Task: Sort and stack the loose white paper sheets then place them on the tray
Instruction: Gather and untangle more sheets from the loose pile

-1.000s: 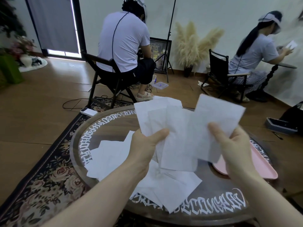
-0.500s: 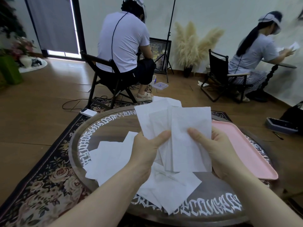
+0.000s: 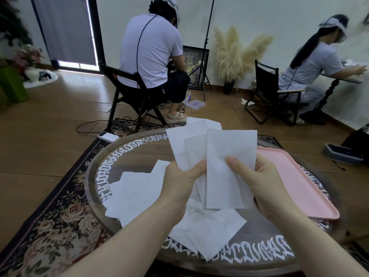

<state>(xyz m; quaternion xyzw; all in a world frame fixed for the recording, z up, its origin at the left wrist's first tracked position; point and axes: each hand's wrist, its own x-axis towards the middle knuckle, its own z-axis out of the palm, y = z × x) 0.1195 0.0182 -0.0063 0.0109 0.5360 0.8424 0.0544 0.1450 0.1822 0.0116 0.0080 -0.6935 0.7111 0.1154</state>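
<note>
Two hands hold a fanned bundle of white paper sheets (image 3: 211, 156) upright above the round bench (image 3: 139, 154). The left hand (image 3: 179, 186) pinches the bundle's lower left edge, thumb in front; the right hand (image 3: 257, 180) takes its grip on the front sheet, thumb pressed on its face. More loose sheets (image 3: 137, 188) lie overlapping on the bench below. A pink tray (image 3: 295, 176) rests on the bench to the right, just beside the right hand.
</note>
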